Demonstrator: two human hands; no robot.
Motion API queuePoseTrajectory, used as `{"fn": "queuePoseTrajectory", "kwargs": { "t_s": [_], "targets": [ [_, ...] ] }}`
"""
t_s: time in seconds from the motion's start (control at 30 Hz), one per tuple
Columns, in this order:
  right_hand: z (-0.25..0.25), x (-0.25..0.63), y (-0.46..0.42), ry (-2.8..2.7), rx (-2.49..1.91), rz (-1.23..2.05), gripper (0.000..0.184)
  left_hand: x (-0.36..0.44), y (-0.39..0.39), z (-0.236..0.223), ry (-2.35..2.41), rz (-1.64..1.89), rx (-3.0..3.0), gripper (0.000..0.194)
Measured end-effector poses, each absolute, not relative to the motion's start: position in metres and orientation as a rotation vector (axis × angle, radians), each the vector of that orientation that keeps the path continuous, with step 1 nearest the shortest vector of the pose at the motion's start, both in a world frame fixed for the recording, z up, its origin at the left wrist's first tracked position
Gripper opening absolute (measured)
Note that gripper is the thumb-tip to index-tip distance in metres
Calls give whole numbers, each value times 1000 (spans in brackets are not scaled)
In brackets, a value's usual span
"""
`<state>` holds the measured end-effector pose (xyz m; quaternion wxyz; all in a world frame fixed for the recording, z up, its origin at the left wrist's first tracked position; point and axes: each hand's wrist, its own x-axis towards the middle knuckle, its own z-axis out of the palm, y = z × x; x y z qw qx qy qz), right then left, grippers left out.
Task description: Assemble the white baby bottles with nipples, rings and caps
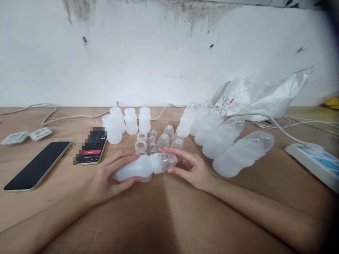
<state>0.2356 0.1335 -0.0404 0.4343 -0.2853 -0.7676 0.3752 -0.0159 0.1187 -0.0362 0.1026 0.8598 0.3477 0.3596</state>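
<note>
A white baby bottle (137, 167) with a clear dome cap (167, 161) is held sideways above the table, its capped end pointing right. My left hand (112, 173) is closed around the bottle's body. At the other end, the fingers of my right hand (189, 164) are closed about the cap's tip. Behind the bottle are white collar rings (141, 146), partly hidden by it. Clear nipples (153, 138) stand in a row beside the rings. Several loose clear caps (163, 141) sit to the right of the nipples.
Open white bottles (130, 121) stand at the back left; several capped bottles (242, 155) stand at the right. Two phones (38, 165) lie at the left, near small white packets (39, 133). A plastic bag (254, 97), cables and a power strip (315, 164) occupy the right side.
</note>
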Motion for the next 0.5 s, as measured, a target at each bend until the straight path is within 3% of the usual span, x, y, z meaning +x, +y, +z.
{"fn": "queuePoseTrajectory", "kwargs": {
  "t_s": [0.5],
  "targets": [
    [-41,236,131,-1995,-853,813,39,-15,117,-37,983,1084,2527,41]
  ]
}}
